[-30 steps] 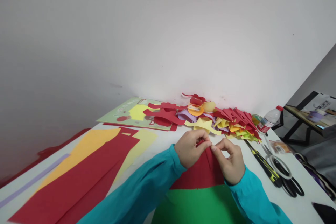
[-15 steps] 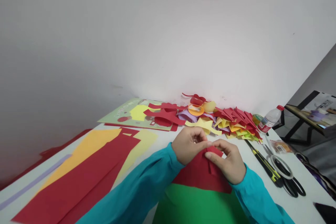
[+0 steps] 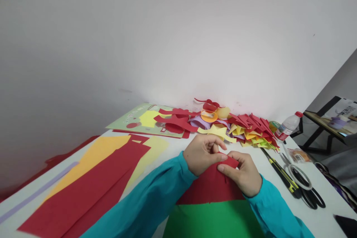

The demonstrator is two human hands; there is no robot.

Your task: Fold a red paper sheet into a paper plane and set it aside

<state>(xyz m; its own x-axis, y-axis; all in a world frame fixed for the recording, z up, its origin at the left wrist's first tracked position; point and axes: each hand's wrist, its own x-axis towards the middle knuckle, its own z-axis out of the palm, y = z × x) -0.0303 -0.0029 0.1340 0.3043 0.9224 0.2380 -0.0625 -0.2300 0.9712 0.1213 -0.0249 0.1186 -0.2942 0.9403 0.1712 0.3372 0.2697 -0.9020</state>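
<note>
Right hand [image 3: 244, 174]: thumb and forefinger pinching red paper piece [image 3: 232, 161]. Left hand [image 3: 203, 155]: thumb against it, forefinger spread apart; grip cannot be told. Red sheet [image 3: 205, 192] beneath the fingers.

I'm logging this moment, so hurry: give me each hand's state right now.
Left hand: closed, pinching a small flat red paper piece.
Right hand: closed, pinching the same piece from its other side.

A pale grey wall [image 3: 167, 37] rises behind a white table [image 3: 320, 225].
</note>
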